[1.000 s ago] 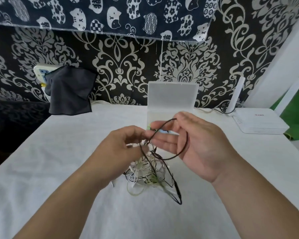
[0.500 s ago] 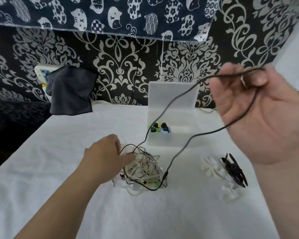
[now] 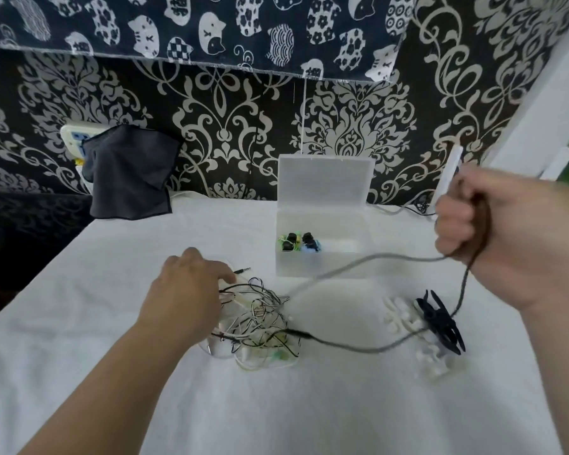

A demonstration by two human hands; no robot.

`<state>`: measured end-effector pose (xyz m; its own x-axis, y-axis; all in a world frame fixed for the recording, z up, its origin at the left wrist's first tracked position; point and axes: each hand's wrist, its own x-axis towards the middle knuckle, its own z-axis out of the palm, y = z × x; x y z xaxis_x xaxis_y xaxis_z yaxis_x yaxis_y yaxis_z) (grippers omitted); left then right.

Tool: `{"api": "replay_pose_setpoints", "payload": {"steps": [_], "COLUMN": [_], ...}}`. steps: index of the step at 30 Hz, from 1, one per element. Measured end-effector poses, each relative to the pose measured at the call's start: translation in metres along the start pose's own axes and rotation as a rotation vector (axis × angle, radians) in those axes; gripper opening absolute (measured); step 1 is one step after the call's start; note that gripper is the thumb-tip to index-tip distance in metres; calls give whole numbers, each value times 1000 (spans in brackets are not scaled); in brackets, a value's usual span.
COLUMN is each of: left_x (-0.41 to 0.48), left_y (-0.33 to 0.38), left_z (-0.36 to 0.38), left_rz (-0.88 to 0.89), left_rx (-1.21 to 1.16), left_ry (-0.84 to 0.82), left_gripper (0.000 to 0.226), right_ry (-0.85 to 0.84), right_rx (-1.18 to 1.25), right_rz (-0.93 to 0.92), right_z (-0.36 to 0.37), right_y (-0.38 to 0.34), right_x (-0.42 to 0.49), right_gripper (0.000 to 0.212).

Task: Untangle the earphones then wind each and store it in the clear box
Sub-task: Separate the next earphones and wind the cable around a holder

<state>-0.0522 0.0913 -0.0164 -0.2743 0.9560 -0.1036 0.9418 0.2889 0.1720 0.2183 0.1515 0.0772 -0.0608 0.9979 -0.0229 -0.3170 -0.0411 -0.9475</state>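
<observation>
Earphones (image 3: 257,326) sit as one black-and-white knot on the table (image 3: 309,415), just front-left of the box (image 3: 322,269). On the knot's left edge the left hand (image 3: 184,293) lies palm down, fingers fairly straight, pressing the wires onto the cloth. I see no grip there. A jack plug (image 3: 243,270) pokes out just past its fingertips.

Over on the right, the right hand (image 3: 493,231) is raised off the table, with its fist curled round a black cable (image 3: 349,348). I count two strands leaving the fist. One runs across in front of the box to the top of the knot. The other drops, crosses the clips and sweeps along the table into the knot's right side. Both are motion-blurred, so I can't tell where they end inside the knot.

The box is open, lid upright against the wall. A few wound sets (image 3: 298,243) sit in its left part, black with green and blue.

Black clips (image 3: 440,326) and white clips (image 3: 404,318) lie together on the table, right of the knot and below the raised fist. A dark cloth (image 3: 128,178) hangs at back left.
</observation>
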Motion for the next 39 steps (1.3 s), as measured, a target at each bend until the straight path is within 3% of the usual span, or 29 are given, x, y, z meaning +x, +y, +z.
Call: {"api": "replay_pose_setpoints", "payload": {"steps": [2, 6, 8, 10, 12, 15, 17, 21, 25, 28, 30, 35, 39], "left_x": [-1, -6, -6, -6, -4, -4, -6, -10, -12, -14, -14, -10, -8], "left_y": [3, 4, 5, 6, 8, 11, 14, 19, 20, 22, 21, 13, 9], "left_z": [2, 5, 5, 5, 3, -3, -6, -9, -14, -15, -15, -9, -6], "left_rz": [96, 197, 210, 179, 142, 121, 135, 137, 158, 181, 183, 186, 167], "left_rx": [-21, -151, -178, -224, -310, -451, -507, -590, -683, -737, -732, -537, -464], "left_ry": [-68, -235, -218, -157, -89, -8, 5, -14, -36, -15, -1, -55, -30], "left_gripper": [45, 24, 10, 14, 16, 20, 22, 19, 21, 21, 21, 23, 19], "right_ry": [14, 23, 24, 45, -2, -108, -108, -362, -413, -473, -452, -402, -276], "right_rx": [-291, -339, -365, -464, -786, -1472, -1621, -1198, -1198, -1088, -1120, -1113, -749], "right_rz": [30, 101, 83, 51, 25, 66, -18, -68, -63, 43, -3, -105, -200], "right_z": [-3, 4, 7, 6, 2, 4, 12, 40, 52, 55, 55, 47, 45], "right_y": [6, 12, 14, 16, 20, 31, 43, 66, 90, 96, 96, 76, 45], "right_x": [-4, -2, -4, -2, -2, -7, -12, -26, -32, -32, -30, -24, -25], "right_gripper": [36, 36, 36, 37, 35, 22, 19, 32, 43, 20, 8, 18, 21]}}
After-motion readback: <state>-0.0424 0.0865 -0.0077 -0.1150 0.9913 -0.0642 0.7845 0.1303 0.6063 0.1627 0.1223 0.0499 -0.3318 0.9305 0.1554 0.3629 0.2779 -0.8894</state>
